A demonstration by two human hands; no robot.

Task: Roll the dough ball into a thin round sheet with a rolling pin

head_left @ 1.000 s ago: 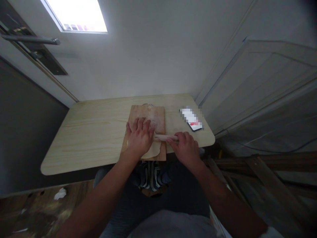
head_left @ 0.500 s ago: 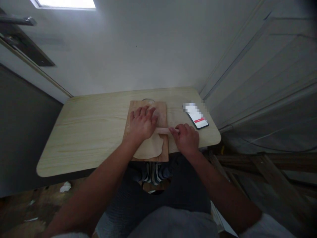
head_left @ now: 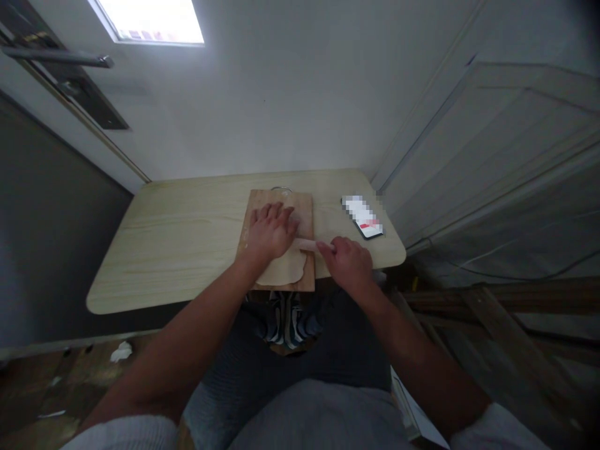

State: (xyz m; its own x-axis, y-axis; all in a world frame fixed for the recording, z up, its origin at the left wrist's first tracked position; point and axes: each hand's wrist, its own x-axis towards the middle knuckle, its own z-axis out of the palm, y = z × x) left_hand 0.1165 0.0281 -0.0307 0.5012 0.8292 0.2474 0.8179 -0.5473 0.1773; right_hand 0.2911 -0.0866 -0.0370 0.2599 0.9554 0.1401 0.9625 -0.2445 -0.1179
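Note:
A thin, flattened sheet of dough [head_left: 284, 270] lies on a wooden cutting board [head_left: 309, 275]. Across it runs a pale wooden rolling pin [head_left: 307, 244], partly hidden under my left hand [head_left: 270, 232]. That hand lies over the pin and dough with its fingers stretched forward and spread. At the pin's right end, just off the board, my right hand [head_left: 350, 259] has its fingers wrapped round it, thumb along the top. The pin's left end is hidden.
The board rests on a light wood-grain table [head_left: 169, 237] against a white door [head_left: 262, 125]. A phone [head_left: 363, 217] with a lit screen lies to the right. A wooden frame [head_left: 506, 319] stands at lower right. Crumpled white paper [head_left: 121, 352] is on the floor.
The camera view has tilted and shifted slightly, showing more of the door window. Both hands stay on the rolling pin, in nearly the same place on the dough.

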